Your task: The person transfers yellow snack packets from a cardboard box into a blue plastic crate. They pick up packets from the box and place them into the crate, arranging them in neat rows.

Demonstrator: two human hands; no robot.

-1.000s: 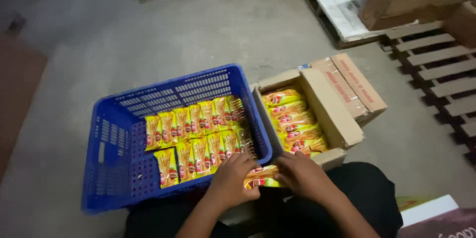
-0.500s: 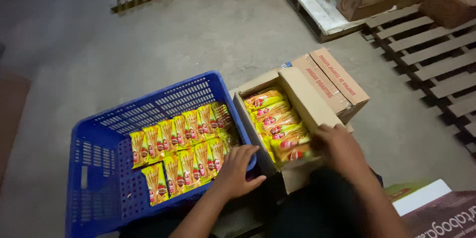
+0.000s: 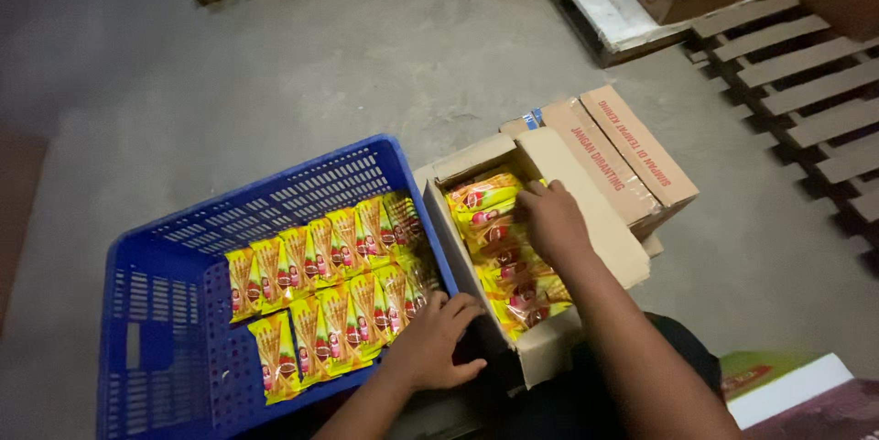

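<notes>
Right hand (image 3: 549, 220) is down inside the open cardboard box (image 3: 586, 193), fingers curled onto the yellow snack packets (image 3: 499, 239) stacked there; whether that grip has actually clenched on one, I cannot tell. Just left of it, across the box wall, sits the blue plastic crate (image 3: 165, 312) on the concrete floor (image 3: 385, 55). Left hand (image 3: 432, 341) rests at the crate's near corner, fingers spread and released, touching the edge of the packet rows (image 3: 320, 293) lying flat inside. Wooden pallets (image 3: 806, 101) lie well beyond the box.
</notes>
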